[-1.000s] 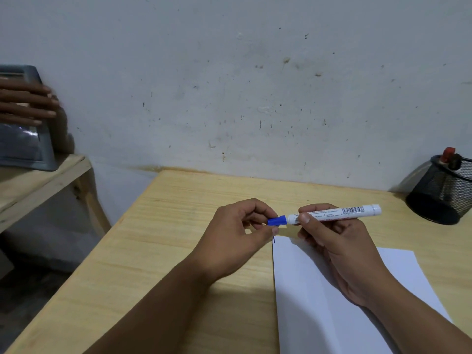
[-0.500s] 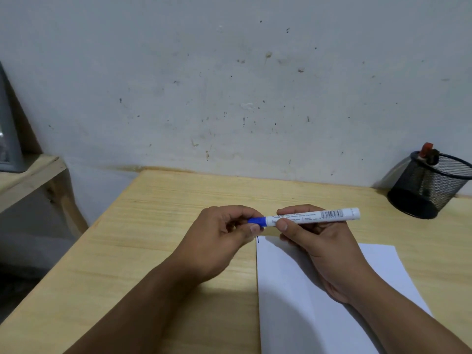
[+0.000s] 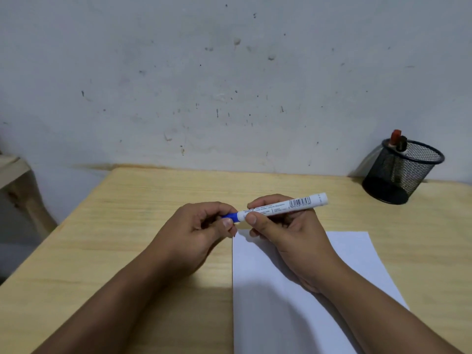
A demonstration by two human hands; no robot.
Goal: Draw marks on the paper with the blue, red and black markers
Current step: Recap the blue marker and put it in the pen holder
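Both hands hold the blue marker [image 3: 278,206] level above the top edge of the paper [image 3: 293,302] on the wooden surface [image 3: 127,238]. The right hand [image 3: 288,236] has its fingers wrapped round the white barrel, and the left hand [image 3: 194,236] pinches the blue cap end. Red and black markers stand in the mesh cup [image 3: 401,172] far right.

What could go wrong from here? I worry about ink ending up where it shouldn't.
1. The left hand pinches the blue cap while the right hand holds the blue marker; a sudden release could likely jerk the tip onto the fingers.
2. Both hands hover over the paper's left edge, so a stray stroke might land on the wooden desk.
3. The freed cap may roll away.
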